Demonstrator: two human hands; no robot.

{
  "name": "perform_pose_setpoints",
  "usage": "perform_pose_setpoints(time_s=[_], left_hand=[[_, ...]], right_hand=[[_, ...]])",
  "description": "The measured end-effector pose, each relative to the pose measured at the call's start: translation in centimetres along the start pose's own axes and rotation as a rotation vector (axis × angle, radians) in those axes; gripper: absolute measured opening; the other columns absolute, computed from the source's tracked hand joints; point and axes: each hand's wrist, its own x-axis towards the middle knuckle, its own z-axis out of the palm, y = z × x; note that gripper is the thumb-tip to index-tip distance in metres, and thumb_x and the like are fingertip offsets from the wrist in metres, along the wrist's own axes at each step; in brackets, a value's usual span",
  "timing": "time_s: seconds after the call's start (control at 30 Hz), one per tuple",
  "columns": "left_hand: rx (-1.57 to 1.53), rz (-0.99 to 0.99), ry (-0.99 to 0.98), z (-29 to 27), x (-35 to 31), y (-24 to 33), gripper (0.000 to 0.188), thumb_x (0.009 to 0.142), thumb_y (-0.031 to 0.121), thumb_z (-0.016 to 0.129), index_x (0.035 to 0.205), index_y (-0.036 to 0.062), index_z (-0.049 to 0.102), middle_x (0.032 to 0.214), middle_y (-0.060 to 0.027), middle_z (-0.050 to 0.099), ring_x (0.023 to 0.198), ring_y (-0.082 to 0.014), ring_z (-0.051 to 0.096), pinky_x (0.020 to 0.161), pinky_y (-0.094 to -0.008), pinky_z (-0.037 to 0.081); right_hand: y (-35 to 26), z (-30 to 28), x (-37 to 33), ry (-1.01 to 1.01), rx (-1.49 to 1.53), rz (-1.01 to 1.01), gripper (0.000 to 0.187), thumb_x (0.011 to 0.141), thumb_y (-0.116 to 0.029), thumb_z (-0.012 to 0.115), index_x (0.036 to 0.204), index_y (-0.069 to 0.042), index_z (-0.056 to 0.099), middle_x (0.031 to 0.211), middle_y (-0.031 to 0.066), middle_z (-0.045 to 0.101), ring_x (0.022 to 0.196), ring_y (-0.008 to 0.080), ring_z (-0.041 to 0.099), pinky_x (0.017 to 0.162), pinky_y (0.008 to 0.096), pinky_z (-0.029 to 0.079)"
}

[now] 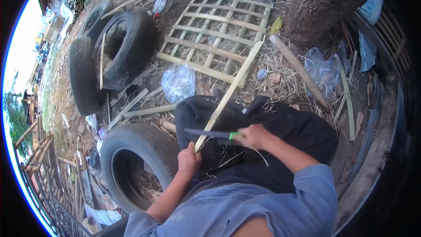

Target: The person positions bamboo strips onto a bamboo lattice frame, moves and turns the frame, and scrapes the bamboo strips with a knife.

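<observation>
Over my lap, my left hand is closed round the near end of a long, pale bamboo strip. The strip slants away from me to the upper right, and its far end reaches over a woven bamboo lattice on the ground. My right hand grips the green handle of a knife. The dark blade points left and lies across the strip just beyond my left hand. A thin curled shaving hangs below the right hand. Small slivers lie on my dark trousers.
A tire lies close on my left, with several more tires farther off. A tree trunk stands at the far right. Near it are a bamboo pole, shavings and a plastic bag. Another clear bag lies ahead.
</observation>
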Motion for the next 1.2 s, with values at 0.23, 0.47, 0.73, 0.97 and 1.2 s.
perform_pose_setpoints(time_s=[0.23,0.47,0.73,0.97,1.2], left_hand=[[-0.243,0.019,-0.033,-1.0,0.9,0.5,0.013,0.081,0.01,0.054,0.077,-0.0007,0.05,0.062,-0.0229,0.056,0.062,-0.0424,0.057,0.057,-0.0472,0.045],[-0.693,-0.269,-0.361,-2.1,1.9,-1.9,0.036,0.095,0.03,0.052,0.071,0.0035,0.054,0.061,0.0064,0.043,0.059,-0.0045,0.039,0.051,-0.0252,0.033],[-0.827,-0.231,-0.481,-6.6,3.4,3.2,0.039,0.099,0.041,0.043,0.076,0.0096,0.049,0.064,0.0055,0.041,0.056,-0.0049,0.037,0.049,-0.0235,0.03],[-0.494,0.267,-0.05,-3.6,16.3,9.0,0.036,0.1,0.034,0.039,0.09,0.0,0.048,0.071,-0.0192,0.05,0.066,-0.0356,0.05,0.067,-0.0406,0.043],[-0.446,-0.075,0.036,3.8,30.2,12.5,0.064,0.091,0.054,0.047,0.104,-0.0089,0.048,0.095,-0.0366,0.059,0.096,-0.05,0.056,0.084,-0.0512,0.044]], right_hand=[[1.4,-0.7,-0.1,0.255,0.258,0.077,0.044,0.092,-0.045,0.048,0.086,-0.005,0.065,0.069,0.0229,0.061,0.072,0.0416,0.061,0.065,0.0482,0.048],[2.0,-3.2,-0.4,0.476,0.471,0.123,0.044,0.093,-0.044,0.049,0.09,-0.003,0.065,0.065,0.0195,0.059,0.066,0.0349,0.062,0.06,0.0403,0.046],[3.9,-4.9,-1.0,0.635,0.631,0.092,0.046,0.094,-0.044,0.05,0.084,0.0,0.059,0.059,0.0076,0.05,0.055,0.0161,0.045,0.056,0.0335,0.04],[7.0,-5.4,0.2,0.756,1.067,0.23,0.041,0.097,-0.041,0.046,0.071,-0.009,0.045,0.054,-0.0029,0.042,0.04,0.0059,0.042,0.037,0.0227,0.034],[10.2,-3.5,1.5,0.75,1.043,0.439,0.038,0.097,-0.042,0.045,0.076,-0.01,0.044,0.05,-0.0037,0.036,0.037,0.0066,0.036,0.036,0.0242,0.035]])
